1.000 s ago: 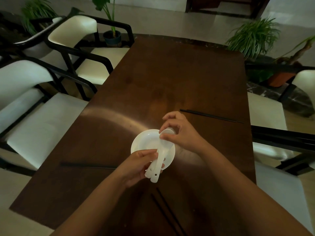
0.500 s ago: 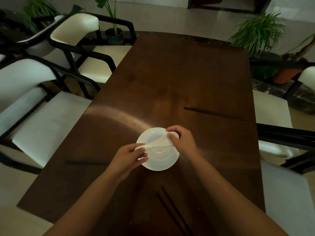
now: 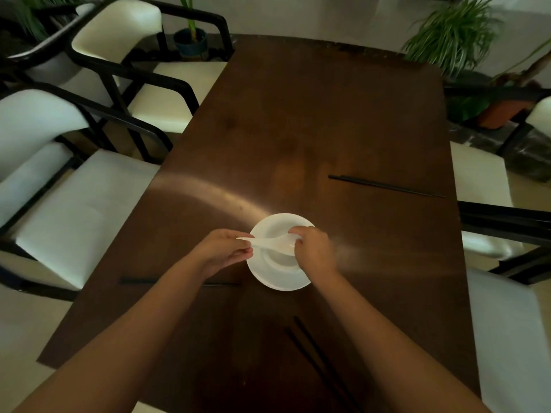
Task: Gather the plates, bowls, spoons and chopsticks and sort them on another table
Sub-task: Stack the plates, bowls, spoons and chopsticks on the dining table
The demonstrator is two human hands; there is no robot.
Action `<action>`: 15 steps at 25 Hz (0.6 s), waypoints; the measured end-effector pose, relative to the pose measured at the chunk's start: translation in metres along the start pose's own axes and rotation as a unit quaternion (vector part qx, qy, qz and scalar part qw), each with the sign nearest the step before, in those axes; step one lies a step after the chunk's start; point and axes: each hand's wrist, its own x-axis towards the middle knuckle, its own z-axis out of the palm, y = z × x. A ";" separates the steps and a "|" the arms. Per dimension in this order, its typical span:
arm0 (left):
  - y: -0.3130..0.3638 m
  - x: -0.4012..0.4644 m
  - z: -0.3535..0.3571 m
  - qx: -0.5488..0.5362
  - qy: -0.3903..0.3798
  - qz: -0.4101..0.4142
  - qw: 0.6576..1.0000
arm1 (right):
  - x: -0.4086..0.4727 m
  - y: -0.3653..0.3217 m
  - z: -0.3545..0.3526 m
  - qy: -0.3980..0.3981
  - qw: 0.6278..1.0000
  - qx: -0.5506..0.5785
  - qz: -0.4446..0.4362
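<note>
While both bare forearms reach in from the bottom edge, the two hands meet over a single stack of white dishes near the middle of a long dark brown wooden table [image 3: 313,120]. The stack is one round white plate [image 3: 278,281] with one white bowl [image 3: 275,226] sitting on it; whether more dishes lie between them cannot be told.

White plastic soup spoons [image 3: 272,242] lie sideways across the bowl. They look nested together, so their number is unclear. The left hand [image 3: 222,251] pinches the handle end at the bowl's left rim, fingers closed narrowly around it. The right hand [image 3: 313,248] curls closed over the scoop end at the bowl's right side, its fingertips hidden.

Three sets of black chopsticks rest flat on the tabletop. One pair [image 3: 384,186] lies well apart to the right, near the right edge. One set [image 3: 140,281] lies at the left edge, partly hidden by the left forearm. One pair [image 3: 316,359] lies close to the near edge, between the forearms.

Four cream-cushioned chairs with black frames show: two on the left [image 3: 80,201] and two on the right [image 3: 483,174]. Three green potted plants [image 3: 453,31] stand past the far end. No writing or labels can be read.
</note>
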 end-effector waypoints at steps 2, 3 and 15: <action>0.002 0.005 -0.004 0.020 0.007 0.002 1.000 | -0.001 -0.002 0.006 -0.006 0.997 -0.072 -0.030; 0.002 0.010 -0.008 0.040 0.004 -0.001 0.999 | -0.001 -0.004 0.012 -0.013 0.993 -0.113 -0.036; 0.000 0.011 0.003 0.158 0.032 0.057 0.985 | -0.017 0.003 0.019 -0.025 0.971 -0.214 -0.108</action>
